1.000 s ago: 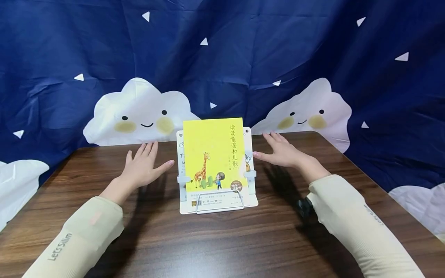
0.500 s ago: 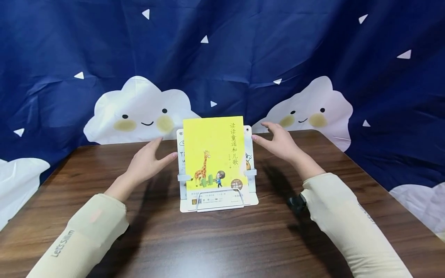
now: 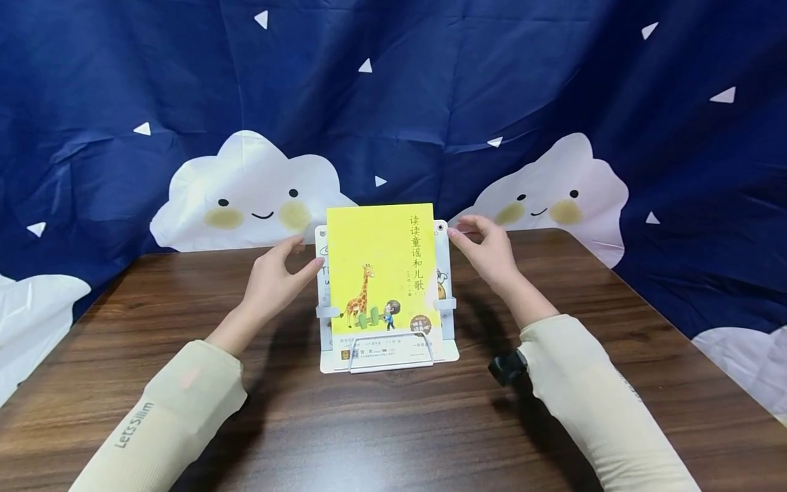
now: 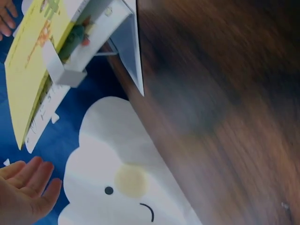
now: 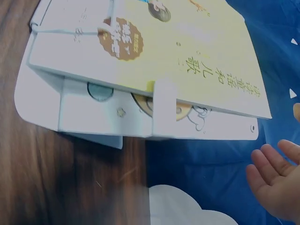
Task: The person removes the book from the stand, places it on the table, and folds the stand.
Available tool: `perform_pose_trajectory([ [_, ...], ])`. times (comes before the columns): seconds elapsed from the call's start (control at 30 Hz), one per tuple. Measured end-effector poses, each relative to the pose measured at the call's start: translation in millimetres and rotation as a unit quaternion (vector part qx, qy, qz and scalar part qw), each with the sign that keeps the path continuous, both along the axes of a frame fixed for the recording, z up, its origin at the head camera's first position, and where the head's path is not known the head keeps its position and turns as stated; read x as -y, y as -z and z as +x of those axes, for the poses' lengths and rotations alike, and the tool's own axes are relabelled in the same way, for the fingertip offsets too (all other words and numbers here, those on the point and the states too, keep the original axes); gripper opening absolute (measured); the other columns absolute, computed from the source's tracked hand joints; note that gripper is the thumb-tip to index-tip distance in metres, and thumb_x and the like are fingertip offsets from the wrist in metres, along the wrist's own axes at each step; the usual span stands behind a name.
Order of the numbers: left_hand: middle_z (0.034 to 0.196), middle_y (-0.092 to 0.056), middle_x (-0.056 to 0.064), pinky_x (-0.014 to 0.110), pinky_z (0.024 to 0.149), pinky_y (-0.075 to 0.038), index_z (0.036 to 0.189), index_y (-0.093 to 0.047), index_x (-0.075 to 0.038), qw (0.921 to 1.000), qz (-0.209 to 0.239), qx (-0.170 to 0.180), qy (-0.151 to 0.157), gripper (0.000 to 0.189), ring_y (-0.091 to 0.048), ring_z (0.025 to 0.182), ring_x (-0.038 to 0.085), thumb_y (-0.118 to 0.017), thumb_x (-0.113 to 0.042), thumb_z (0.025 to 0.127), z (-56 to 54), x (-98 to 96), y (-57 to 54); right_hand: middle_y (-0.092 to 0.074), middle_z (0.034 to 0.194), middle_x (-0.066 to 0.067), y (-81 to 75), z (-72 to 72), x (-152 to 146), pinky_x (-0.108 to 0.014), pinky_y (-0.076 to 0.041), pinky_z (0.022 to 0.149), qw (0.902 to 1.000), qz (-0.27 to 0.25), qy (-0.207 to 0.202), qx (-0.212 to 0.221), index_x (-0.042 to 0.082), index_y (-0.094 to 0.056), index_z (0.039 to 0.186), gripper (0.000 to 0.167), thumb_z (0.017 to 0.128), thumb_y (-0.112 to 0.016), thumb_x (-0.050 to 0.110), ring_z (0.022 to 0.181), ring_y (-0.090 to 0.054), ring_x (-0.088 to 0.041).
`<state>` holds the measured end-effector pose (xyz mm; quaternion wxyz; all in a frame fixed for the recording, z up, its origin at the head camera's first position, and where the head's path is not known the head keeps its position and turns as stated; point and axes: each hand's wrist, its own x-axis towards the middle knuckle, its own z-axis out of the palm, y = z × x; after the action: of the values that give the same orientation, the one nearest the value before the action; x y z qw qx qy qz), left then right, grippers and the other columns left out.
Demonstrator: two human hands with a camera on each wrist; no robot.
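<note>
A yellow book (image 3: 381, 246) with a giraffe and a child on its cover leans upright on a white printed book stand (image 3: 447, 324). A wire bracket (image 3: 391, 367) crosses the bottom of the book, and a white clip (image 3: 445, 305) sits at each side. My left hand (image 3: 274, 277) hovers by the stand's left edge, thumb near it; the left wrist view shows a gap between hand (image 4: 29, 192) and stand. By the upper right corner is my right hand (image 3: 490, 254), fingers slightly bent. Its palm (image 5: 279, 183) holds nothing in the right wrist view.
The stand rests on a dark wooden table (image 3: 393, 430). A blue curtain (image 3: 418, 82) with white triangles and smiling clouds hangs behind the table's far edge. A black strap device (image 3: 507, 367) is on the right wrist, below the cream sleeve.
Both hands have moved inward toward the sides of the stand, and their fingers have bent from spread to slightly curved. The book and stand stay in place.
</note>
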<state>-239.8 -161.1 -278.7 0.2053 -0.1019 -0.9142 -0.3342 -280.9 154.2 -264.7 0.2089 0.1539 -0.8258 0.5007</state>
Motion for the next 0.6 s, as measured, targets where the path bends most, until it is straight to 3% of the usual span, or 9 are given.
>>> perform_pose_trajectory([
  [0.27,0.101,-0.059,0.011,0.035,0.073,-0.045,0.115,-0.050,-0.001,0.9954,0.088,0.024,0.029,0.046,-0.053,0.093,0.023,-0.058,-0.031,0.081,3.4,-8.7,4.6,-0.054,0.104,-0.018,13.3,5.8,9.5,-0.026,-0.041,0.080,0.9940,-0.091,-0.015,0.058,-0.007,-0.052,0.110,0.037,0.081,-0.060,0.014,0.095,-0.050,-0.019],
  [0.43,0.098,-0.060,0.012,0.033,0.068,-0.047,0.115,-0.050,-0.001,0.9923,0.111,0.041,0.038,0.040,-0.057,0.087,0.021,-0.058,-0.023,0.082,3.2,-13.5,9.6,-0.055,0.102,-0.018,20.6,9.0,14.7,-0.023,-0.042,0.076,0.9917,-0.105,-0.024,0.070,-0.007,-0.052,0.110,0.036,0.081,-0.060,0.013,0.091,-0.051,-0.017],
  [0.53,0.097,-0.060,0.012,0.032,0.069,-0.047,0.116,-0.050,0.000,0.9906,0.121,0.049,0.040,0.040,-0.056,0.087,0.021,-0.057,-0.020,0.082,2.8,-15.8,12.1,-0.056,0.102,-0.018,28.6,5.7,15.2,-0.027,-0.043,0.078,0.9918,-0.106,-0.023,0.067,-0.006,-0.053,0.109,0.036,0.081,-0.060,0.015,0.092,-0.051,-0.019],
  [0.6,0.097,-0.061,0.012,0.032,0.069,-0.046,0.116,-0.050,0.000,0.9892,0.130,0.055,0.040,0.039,-0.056,0.088,0.021,-0.056,-0.019,0.082,3.1,-17.1,13.2,-0.056,0.103,-0.015,42.5,-5.6,11.5,-0.029,-0.042,0.079,0.9894,-0.126,-0.033,0.065,-0.003,-0.054,0.109,0.037,0.081,-0.061,0.018,0.094,-0.051,-0.020],
])
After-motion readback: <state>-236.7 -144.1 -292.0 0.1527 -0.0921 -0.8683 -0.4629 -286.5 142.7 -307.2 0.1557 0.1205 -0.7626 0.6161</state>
